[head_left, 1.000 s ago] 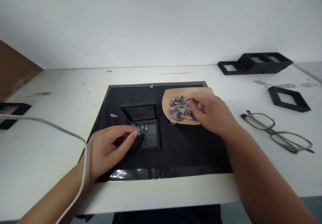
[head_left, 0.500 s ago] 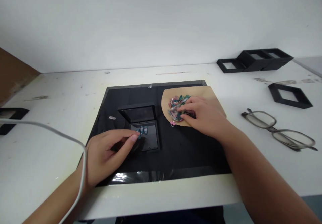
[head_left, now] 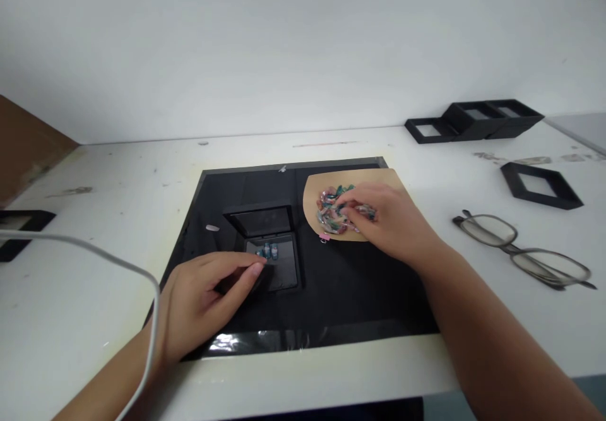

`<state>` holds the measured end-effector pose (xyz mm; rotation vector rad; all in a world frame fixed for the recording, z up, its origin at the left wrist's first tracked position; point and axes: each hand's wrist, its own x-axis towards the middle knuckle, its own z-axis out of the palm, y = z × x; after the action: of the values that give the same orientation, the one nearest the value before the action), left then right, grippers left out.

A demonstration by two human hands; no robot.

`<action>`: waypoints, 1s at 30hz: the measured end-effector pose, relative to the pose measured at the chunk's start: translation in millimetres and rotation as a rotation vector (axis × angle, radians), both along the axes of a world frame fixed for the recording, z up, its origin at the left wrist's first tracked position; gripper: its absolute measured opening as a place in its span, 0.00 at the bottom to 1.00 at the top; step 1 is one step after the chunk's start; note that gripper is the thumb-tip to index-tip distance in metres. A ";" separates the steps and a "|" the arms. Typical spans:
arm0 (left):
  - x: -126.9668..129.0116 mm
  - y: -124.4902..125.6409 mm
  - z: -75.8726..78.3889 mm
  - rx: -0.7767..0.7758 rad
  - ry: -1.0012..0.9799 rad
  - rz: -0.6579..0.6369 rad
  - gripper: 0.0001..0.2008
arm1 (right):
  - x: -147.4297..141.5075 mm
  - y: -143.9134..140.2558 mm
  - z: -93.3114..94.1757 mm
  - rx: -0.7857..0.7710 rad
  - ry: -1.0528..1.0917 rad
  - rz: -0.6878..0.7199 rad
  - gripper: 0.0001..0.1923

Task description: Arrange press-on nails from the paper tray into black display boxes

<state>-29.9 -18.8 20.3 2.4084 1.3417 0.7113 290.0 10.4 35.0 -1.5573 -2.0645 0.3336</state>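
Observation:
My left hand is at the near left corner of a small open black box. Its thumb and index finger are pinched together; what lies between them, if anything, is too small to make out. Inside the box stand several small blue press-on nails in a row, partly hidden by my fingertips. My right hand reaches into a pile of glossy green, pink and clear press-on nails on a tan rounded sheet. Thumb and index finger are closed within the pile, their tips blurred.
Beneath everything is a black mat with a single pale nail-shaped piece. Eyeglasses, a black frame and joined black boxes are on the right. A white cable crosses my left forearm; another black frame lies far left.
My right hand's fingers have drawn together within the pile, and its pieces have spread and shifted. My left fingertips have moved slightly toward the box. The whole view has shifted a little.

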 end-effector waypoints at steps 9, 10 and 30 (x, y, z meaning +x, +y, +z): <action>0.8 -2.1 1.9 -0.025 -0.018 -0.003 0.10 | -3.1 -4.6 1.2 0.083 0.227 0.058 0.11; 0.5 -2.3 1.7 -0.037 -0.020 -0.002 0.09 | -3.3 -4.9 1.9 0.110 0.224 0.059 0.11; -0.6 -1.2 0.9 -0.031 -0.014 0.005 0.10 | -5.4 -10.4 9.8 0.403 0.314 0.079 0.10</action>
<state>-30.5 -20.0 21.2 2.3725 1.3442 0.7018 284.6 0.0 44.8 -1.1091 -1.8135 0.1622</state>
